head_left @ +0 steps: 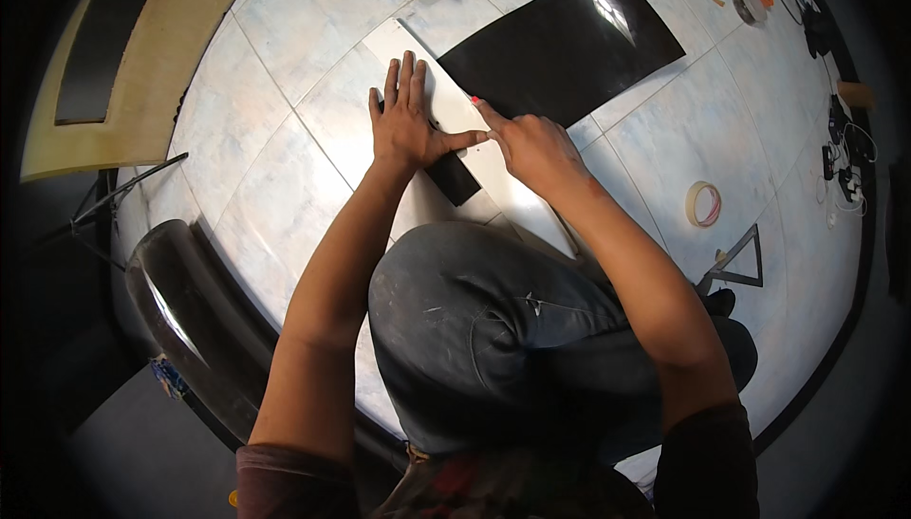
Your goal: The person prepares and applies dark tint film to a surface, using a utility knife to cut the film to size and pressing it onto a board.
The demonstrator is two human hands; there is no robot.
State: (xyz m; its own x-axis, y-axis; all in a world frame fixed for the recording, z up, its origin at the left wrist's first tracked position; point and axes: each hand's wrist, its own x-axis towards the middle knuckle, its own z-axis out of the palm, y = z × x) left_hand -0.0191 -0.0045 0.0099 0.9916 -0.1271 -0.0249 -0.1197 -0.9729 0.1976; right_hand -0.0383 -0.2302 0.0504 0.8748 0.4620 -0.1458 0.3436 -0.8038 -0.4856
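Observation:
A long white board (508,182) lies aslant on the tiled floor in front of my knee. My left hand (410,130) presses flat on it with fingers spread and the thumb stretched toward my right hand. From under that hand, on the board's left side, a narrow black strip (455,182) sticks out. My right hand (536,149) is closed at the board's right edge, its index finger pointing along it. A small red bit (474,100) shows at that fingertip; what the hand holds is mostly hidden. Just beyond the right edge lies a glossy black sheet (560,49).
A tape roll (703,204) and a dark triangular frame (745,261) lie to the right. Cables and plugs (840,154) line the right wall. On the left are a rolled black sheet (176,291) and a yellowish board (142,68) bearing a black piece (102,49).

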